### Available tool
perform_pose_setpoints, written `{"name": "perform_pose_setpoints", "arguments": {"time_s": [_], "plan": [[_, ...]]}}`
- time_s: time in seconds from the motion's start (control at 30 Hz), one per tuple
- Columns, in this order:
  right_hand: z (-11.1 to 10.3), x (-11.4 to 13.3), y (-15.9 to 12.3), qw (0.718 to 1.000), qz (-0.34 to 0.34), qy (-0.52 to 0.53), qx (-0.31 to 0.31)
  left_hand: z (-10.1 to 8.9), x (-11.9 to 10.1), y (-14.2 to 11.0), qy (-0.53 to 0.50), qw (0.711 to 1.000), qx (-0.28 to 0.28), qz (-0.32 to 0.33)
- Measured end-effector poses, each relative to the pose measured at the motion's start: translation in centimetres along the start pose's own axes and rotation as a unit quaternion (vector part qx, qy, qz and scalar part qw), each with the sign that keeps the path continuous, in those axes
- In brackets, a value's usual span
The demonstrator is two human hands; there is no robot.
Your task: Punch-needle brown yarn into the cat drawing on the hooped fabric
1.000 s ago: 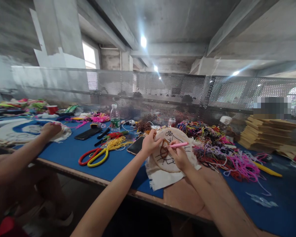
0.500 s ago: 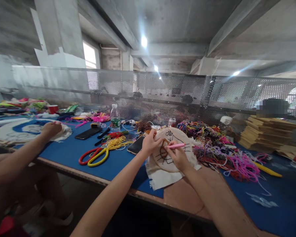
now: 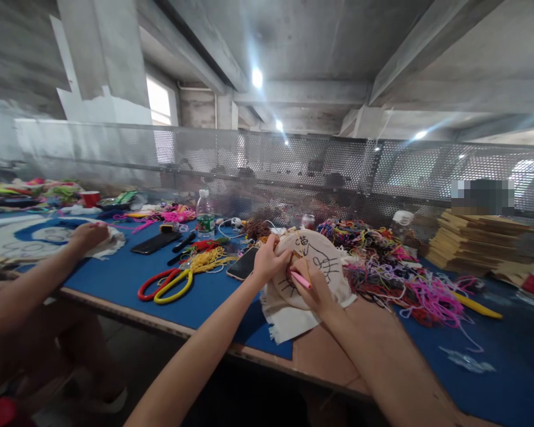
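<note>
An embroidery hoop [image 3: 333, 255] stretched with off-white cloth leans at a tilt in front of me. Its cloth carries black drawn lines and a patch of brown stitching, and its frayed lower edge hangs toward the table's front. My left hand [image 3: 269, 261] is closed on the hoop's left rim, the thumb over the cloth. In my right hand [image 3: 314, 284] a pink punch needle [image 3: 301, 280] is pinched, its handle slanting down to the right. The tip is hidden by my fingers, close to the brown stitches.
Scissors [image 3: 173, 286] with red and yellow handles lie left of the hoop, near phones [image 3: 155, 242] and a water bottle [image 3: 205, 214]. Tangled yarn [image 3: 427, 290] and stacked brown paper [image 3: 476, 240] are on the right. A co-worker's hand [image 3: 89, 236] works at another hoop on the left.
My right hand has swung the punch needle from nearly level to pointing down and right, moving slightly lower left. My left hand keeps its place on the hoop. The view has shifted slightly.
</note>
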State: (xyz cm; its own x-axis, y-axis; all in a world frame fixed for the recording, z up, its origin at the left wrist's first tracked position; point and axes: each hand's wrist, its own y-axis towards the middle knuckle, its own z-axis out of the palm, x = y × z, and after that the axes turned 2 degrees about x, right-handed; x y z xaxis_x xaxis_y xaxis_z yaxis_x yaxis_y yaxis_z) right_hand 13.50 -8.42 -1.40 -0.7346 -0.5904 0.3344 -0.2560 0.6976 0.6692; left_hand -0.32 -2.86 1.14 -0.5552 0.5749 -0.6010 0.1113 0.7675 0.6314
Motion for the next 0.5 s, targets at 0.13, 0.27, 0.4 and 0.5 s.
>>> {"name": "perform_pose_setpoints", "arguments": {"time_s": [0.13,0.27,0.4,0.5], "plan": [[-0.8,-0.2,-0.3,0.993,0.034,0.114,0.027,0.0,0.2,0.1,0.011,1.0,0.001,0.001],[-1.4,0.0,-0.4,0.977,0.065,0.199,0.046,0.1,0.4,0.2,0.019,1.0,-0.003,0.005],[-1.9,0.3,-0.5,0.976,0.077,0.199,0.04,0.2,0.7,0.2,0.02,1.0,0.0,0.011],[-2.1,0.4,-0.5,0.974,0.084,0.206,0.034,0.3,0.9,0.2,0.026,1.0,-0.004,0.011]]}}
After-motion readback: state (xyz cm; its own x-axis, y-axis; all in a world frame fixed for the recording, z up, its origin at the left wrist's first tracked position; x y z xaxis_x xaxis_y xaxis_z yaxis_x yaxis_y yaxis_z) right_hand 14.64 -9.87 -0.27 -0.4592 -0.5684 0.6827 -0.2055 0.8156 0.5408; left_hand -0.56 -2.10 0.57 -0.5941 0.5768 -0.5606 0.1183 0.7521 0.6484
